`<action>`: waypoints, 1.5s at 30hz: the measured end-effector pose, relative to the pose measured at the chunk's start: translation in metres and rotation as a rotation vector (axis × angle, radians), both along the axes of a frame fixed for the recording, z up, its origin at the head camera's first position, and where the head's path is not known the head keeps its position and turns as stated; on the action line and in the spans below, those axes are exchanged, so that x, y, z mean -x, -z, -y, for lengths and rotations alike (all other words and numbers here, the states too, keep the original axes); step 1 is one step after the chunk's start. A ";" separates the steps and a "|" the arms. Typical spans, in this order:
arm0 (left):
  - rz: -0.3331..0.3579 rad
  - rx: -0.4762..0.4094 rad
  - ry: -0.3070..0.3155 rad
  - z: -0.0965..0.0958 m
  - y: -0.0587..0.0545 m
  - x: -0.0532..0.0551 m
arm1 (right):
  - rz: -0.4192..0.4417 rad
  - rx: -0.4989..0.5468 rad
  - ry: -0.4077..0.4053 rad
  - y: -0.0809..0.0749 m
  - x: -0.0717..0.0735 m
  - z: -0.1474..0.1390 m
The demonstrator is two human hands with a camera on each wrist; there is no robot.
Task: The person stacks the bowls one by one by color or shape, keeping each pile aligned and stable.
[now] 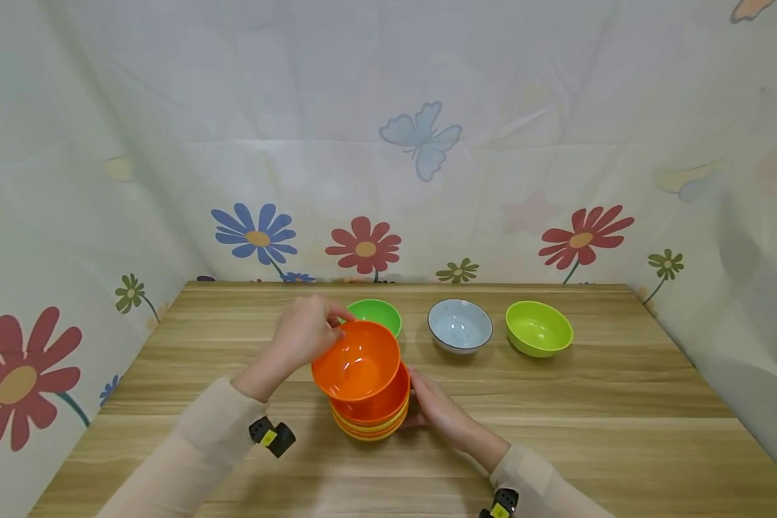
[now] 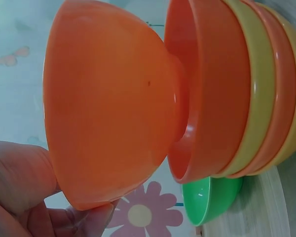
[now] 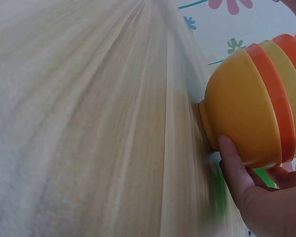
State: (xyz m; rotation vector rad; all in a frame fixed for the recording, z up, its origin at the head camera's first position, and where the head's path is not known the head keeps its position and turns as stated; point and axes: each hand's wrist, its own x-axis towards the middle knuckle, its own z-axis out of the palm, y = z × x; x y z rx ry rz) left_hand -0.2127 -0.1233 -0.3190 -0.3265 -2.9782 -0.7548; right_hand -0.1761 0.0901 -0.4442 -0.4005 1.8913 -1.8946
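Note:
My left hand pinches the rim of an orange bowl, thumb on one side and fingers on the other. This bowl is tilted, and its base overlaps the mouth of a stack of nested bowls. In the left wrist view the stack shows orange and yellow bowls in turn. My right hand lies along the stack's right side. In the right wrist view, its extended fingers touch the lowest yellow bowl, which stands on the table.
Behind the stack is a green bowl, partly hidden by the orange bowl. A grey-blue bowl and a lime green bowl stand to its right on the wooden table. A flowered cloth hangs behind.

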 end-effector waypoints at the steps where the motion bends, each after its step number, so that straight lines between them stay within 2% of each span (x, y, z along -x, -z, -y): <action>1: 0.001 0.001 0.005 -0.001 0.001 -0.001 | -0.002 -0.001 -0.001 0.000 0.000 0.000; 11: 0.053 -0.022 0.019 -0.011 0.015 -0.004 | -0.008 0.013 -0.020 0.000 -0.001 -0.002; 25: 0.042 -0.039 0.018 -0.012 0.027 -0.003 | -0.012 0.001 -0.022 0.000 0.000 -0.002; 45: 0.058 -0.040 0.011 -0.012 0.032 -0.003 | -0.006 -0.003 -0.021 -0.001 0.000 -0.003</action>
